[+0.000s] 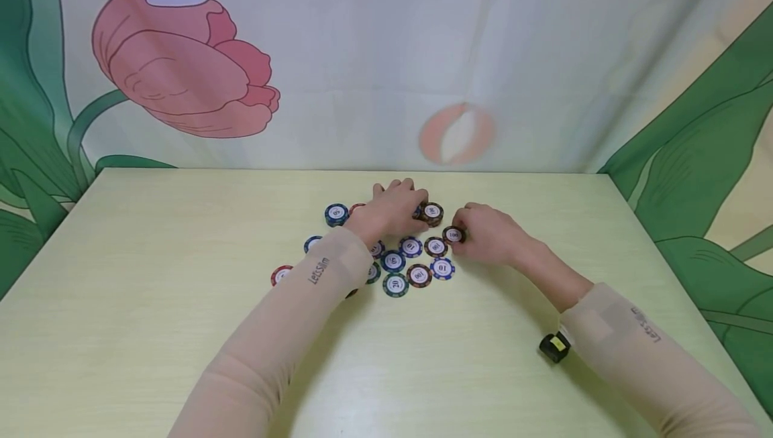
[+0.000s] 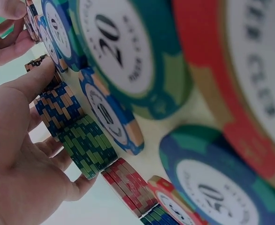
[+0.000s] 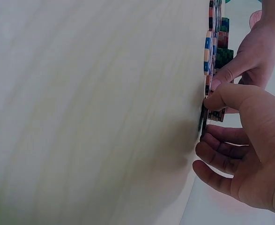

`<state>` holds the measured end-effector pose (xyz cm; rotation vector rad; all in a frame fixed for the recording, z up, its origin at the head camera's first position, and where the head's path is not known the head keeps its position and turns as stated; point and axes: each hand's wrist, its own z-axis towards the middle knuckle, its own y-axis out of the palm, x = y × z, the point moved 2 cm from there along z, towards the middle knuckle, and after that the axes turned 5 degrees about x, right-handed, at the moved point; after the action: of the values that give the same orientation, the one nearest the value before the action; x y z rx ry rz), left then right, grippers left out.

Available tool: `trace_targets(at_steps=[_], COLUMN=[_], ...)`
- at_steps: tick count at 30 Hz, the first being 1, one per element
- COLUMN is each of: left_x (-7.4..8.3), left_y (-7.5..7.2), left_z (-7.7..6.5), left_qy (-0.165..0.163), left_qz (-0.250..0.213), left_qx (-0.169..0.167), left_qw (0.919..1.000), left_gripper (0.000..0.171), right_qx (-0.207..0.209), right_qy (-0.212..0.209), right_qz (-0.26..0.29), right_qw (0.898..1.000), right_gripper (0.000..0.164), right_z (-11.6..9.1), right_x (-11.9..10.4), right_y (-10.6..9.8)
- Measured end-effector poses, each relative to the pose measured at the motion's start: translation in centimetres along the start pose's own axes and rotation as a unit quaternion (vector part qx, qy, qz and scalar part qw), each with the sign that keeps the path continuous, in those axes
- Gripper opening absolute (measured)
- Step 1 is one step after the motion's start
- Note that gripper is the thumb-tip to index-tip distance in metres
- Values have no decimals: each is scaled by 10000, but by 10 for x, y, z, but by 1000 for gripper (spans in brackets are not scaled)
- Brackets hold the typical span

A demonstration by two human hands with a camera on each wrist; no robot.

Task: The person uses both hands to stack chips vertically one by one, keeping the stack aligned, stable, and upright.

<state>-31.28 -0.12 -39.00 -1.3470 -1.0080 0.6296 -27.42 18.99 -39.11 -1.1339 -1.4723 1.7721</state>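
Note:
Behind a spread of poker chips, my left hand [image 1: 392, 208] reaches over a row of stacks, its thumb in front of a stack of black poker chips [image 1: 432, 213] and its fingers behind. Beside that stack, the left wrist view shows a blue stack [image 2: 60, 110], a green stack [image 2: 88, 147] and a red stack [image 2: 128, 185]. My right hand [image 1: 492, 233] pinches a black 100 poker chip [image 1: 453, 235] between thumb and fingers, to the right of and nearer than the black stack. From the right wrist, this chip [image 3: 203, 119] appears edge-on.
Several loose chips lie in front of the stacks, among them a green 20 chip [image 1: 395, 285] and a blue 10 chip [image 1: 443, 268]. My left forearm covers part of the spread. The pale table [image 1: 151, 331] meets a printed curtain [image 1: 338, 89] at the back.

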Motion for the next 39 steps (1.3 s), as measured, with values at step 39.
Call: trace_targets(at_steps=[39], left_x=[1], left_y=[1], left_z=[0], left_qy=[-134], left_qz=[-51], left_qx=[74], left_qw=[9999], left_gripper=[45], right_qx=[690], right_qy=[-127], right_qz=[120], right_qw=[9975], right_gripper=[36], right_z=[27], right_x=[-10], right_y=[-1])
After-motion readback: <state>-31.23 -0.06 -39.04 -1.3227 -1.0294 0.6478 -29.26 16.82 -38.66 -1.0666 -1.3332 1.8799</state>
